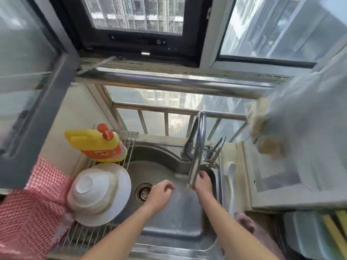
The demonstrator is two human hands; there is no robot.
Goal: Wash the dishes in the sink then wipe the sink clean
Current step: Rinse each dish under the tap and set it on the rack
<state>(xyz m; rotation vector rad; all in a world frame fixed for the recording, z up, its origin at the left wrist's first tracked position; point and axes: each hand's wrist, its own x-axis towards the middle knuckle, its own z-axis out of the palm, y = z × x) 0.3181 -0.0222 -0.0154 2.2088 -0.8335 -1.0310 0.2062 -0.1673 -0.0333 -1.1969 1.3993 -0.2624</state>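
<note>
With the bowl (pixel 88 192) and plate (pixel 112 194) stacked on the rack (pixel 90 235) beside the sink (pixel 169 212), both hands' loosely curled, empty fingers rinse under the faucet (pixel 195 166), so splashing could wet the surface.

The one camera sits on my head, looking forward and steeply down into the sink (pixel 169 218) from close above. Its wide lens bends the edges. My forearms come in from the bottom edge, the faucet (pixel 197 147) stands near mid-frame, and the window (pixel 137 15) fills the top. The counter (pixel 242 166) runs off to my right.
</note>
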